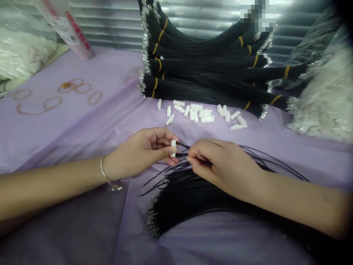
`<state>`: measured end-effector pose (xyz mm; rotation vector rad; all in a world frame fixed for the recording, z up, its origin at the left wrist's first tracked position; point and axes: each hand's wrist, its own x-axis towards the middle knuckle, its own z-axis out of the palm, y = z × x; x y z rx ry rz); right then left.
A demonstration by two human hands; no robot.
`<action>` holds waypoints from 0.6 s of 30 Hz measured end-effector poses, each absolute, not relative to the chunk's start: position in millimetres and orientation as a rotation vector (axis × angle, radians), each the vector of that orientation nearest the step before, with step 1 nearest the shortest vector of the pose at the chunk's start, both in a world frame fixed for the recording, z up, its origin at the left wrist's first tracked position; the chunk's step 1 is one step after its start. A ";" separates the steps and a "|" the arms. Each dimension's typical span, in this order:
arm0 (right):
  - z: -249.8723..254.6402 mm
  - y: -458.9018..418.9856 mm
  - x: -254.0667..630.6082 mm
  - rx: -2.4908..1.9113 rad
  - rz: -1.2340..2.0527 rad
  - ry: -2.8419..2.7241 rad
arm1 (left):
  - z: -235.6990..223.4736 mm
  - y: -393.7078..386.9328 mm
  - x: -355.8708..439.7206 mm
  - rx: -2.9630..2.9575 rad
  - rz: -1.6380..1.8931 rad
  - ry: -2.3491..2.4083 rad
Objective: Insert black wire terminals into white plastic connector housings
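Observation:
My left hand (143,151) pinches a small white plastic connector (173,148) between thumb and fingers. My right hand (217,163) is closed on a thin black wire (182,155) whose end meets the connector. Both hands hover just above a loose fan of black wires (179,195) with metal terminal tips, lying on the purple cloth (82,129). Several more white connectors (201,114) lie scattered a little beyond my hands.
Bundles of black wires (209,70) tied with yellow bands are stacked at the back. Rubber bands (55,99) lie at the left. Clear bags of white parts sit at the far right (325,95) and far left (19,55). A pink-labelled tube (71,29) stands at the back left.

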<state>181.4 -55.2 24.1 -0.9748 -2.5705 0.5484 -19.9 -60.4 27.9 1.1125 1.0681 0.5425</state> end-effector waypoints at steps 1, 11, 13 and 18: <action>27.2 -54.6 182.6 -0.970 0.555 -2.574 | 28.0 -60.4 -20.1 1.114 0.542 1.060; 31.6 -63.7 180.6 -0.656 0.613 -2.755 | 24.2 -58.5 -23.6 1.104 0.593 0.996; 27.7 -63.9 178.5 -0.660 0.622 -2.771 | 23.7 -58.6 -23.7 1.098 0.596 0.993; 26.0 -63.5 175.4 -0.727 0.690 -2.759 | 24.0 -59.9 -22.6 1.090 0.582 1.009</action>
